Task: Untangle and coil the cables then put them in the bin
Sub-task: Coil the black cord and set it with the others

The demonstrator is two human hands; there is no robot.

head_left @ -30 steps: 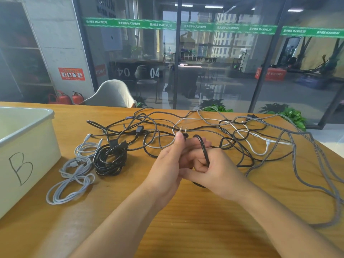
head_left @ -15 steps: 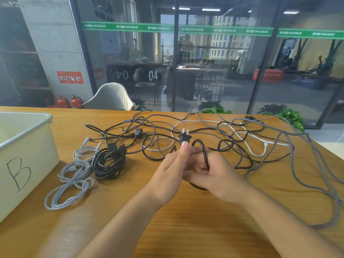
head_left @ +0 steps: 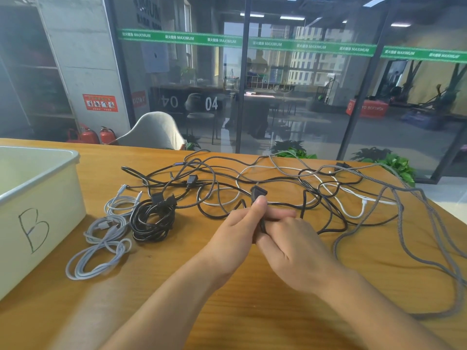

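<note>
Now both hands, left (head_left: 233, 232) and right (head_left: 290, 242), pinching the black plug cable (head_left: 258, 192), folded flatter than before, mid-frame before tangled black, white and grey cables (head_left: 328, 188).

wooden table (head_left: 252, 311) | glass wall (head_left: 290, 97), green strip (head_left: 182, 38) | grey chair (head_left: 154, 131) | fire extinguishers (head_left: 107, 135) | ceiling lights (head_left: 295, 18)

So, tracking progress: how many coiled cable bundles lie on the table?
3: a small white coil, a grey coil nearer the bin, and a black coil beside them. The bin's inside is hidden.
</note>
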